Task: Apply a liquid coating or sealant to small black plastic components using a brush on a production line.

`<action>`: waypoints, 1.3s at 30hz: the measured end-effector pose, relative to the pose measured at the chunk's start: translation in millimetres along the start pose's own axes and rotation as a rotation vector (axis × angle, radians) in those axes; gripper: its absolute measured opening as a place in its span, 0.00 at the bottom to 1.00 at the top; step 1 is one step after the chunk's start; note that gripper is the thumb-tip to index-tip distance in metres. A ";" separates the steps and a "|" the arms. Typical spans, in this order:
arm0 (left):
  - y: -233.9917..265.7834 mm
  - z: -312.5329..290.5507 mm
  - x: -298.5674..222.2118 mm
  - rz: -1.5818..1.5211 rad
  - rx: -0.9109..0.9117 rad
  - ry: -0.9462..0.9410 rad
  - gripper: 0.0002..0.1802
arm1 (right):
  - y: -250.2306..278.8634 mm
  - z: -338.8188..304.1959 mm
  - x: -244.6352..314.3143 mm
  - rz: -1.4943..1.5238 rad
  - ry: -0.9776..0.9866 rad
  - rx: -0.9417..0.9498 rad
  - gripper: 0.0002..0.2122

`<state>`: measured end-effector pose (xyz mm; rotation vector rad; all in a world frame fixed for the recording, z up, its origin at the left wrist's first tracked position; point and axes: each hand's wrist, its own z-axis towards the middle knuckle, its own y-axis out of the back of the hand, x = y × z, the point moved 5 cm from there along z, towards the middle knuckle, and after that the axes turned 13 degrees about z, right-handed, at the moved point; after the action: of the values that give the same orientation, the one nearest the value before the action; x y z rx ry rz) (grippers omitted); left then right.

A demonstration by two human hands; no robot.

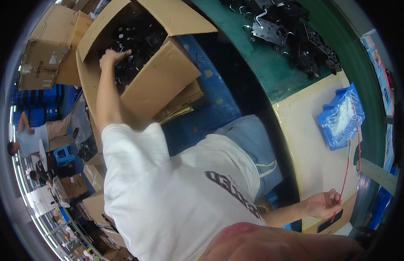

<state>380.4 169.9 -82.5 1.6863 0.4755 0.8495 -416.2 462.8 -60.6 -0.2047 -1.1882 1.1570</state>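
My left hand (113, 56) reaches up into a large open cardboard box (160, 80) filled with black metal parts (136, 37). Its fingers are stretched out over the parts and nothing shows in its grip. My right hand (326, 203) rests at the edge of a beige table (306, 143), pinching the lower end of a thin red cord (347, 161). The cord runs up toward a blue bin (341, 116) lined with a clear plastic bag. My white shirt and blue trousers fill the middle of the view.
Several black metal assemblies (293, 32) lie on a green mat (263, 65) at the far side of the table. More cardboard boxes (45, 50) stand to the left. Other people (30, 139) work in the background at the left rim. A blue floor mat (219, 100) lies below.
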 end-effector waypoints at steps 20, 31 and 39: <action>118.1 -129.7 -93.4 -1.270 -0.121 -0.855 0.39 | -4.4 -3.5 -5.8 -0.143 0.039 -0.097 0.09; 58.4 -364.4 -299.7 -1.559 1.415 -1.366 0.33 | 12.9 -26.2 12.8 -0.081 0.052 -0.182 0.08; 48.5 -390.9 -351.6 -0.773 0.584 -1.440 0.20 | -1.6 -6.1 8.0 -0.305 0.102 -0.125 0.08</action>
<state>-147.4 169.5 -96.3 1.9143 0.2760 -1.1550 -411.0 470.9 -57.3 -0.1681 -1.1566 0.7979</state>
